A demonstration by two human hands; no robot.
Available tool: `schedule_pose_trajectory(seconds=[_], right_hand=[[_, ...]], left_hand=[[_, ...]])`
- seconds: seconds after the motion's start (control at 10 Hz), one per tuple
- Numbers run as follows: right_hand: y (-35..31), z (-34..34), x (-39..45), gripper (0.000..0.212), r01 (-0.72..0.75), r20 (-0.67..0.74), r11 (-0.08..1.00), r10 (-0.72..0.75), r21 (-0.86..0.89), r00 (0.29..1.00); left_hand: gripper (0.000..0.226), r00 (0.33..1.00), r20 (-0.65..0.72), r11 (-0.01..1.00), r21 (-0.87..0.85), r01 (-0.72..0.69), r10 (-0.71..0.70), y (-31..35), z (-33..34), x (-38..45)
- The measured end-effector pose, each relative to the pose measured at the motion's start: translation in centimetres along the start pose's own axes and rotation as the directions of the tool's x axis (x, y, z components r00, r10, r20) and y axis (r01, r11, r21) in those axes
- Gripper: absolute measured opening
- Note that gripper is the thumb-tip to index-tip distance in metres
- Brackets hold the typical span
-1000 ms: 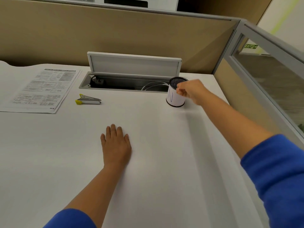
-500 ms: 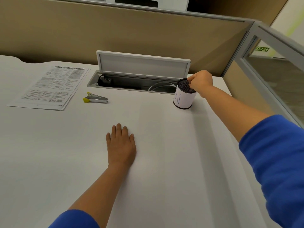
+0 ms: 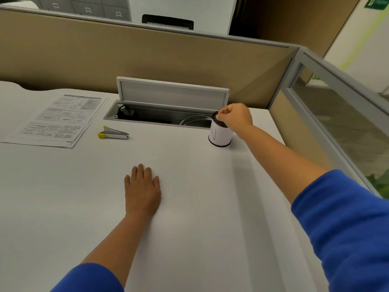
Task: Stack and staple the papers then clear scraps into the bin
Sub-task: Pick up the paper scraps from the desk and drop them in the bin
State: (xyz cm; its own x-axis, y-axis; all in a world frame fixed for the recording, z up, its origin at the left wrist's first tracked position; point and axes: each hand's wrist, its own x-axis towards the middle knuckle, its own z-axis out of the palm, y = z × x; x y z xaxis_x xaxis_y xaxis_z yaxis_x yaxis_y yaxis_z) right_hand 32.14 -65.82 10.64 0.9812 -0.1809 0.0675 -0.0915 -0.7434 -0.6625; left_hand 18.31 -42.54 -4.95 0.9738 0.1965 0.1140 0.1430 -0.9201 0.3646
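Observation:
A stack of printed papers (image 3: 56,120) lies flat at the far left of the white desk (image 3: 189,207). A silver stapler with a yellow end (image 3: 113,134) rests just right of the stack. A small black mesh bin wrapped in white paper (image 3: 220,134) stands at the far right. My right hand (image 3: 235,118) hovers over the bin's mouth, its fingers pinched together; I cannot see whether anything is between them. My left hand (image 3: 142,191) lies flat, palm down, mid-desk, holding nothing.
An open cable tray with its raised grey lid (image 3: 172,98) is sunk into the desk behind the stapler and bin, with a plug and white cable inside. Tan partition walls (image 3: 147,57) close off the back, and a glass panel (image 3: 345,127) the right side.
My right hand has moved from the bin's right side to above its mouth. The view has tilted slightly. My left hand stays flat on the desk.

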Motion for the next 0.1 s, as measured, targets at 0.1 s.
schedule_pose_trajectory(seconds=[0.1], right_hand=[[-0.22, 0.47, -1.76, 0.021, 0.025, 0.078, 0.998, -0.03, 0.064, 0.996]], left_hand=[[0.036, 1.0, -0.012, 1.0, 0.001, 0.003, -0.003, 0.11, 0.03, -0.31]])
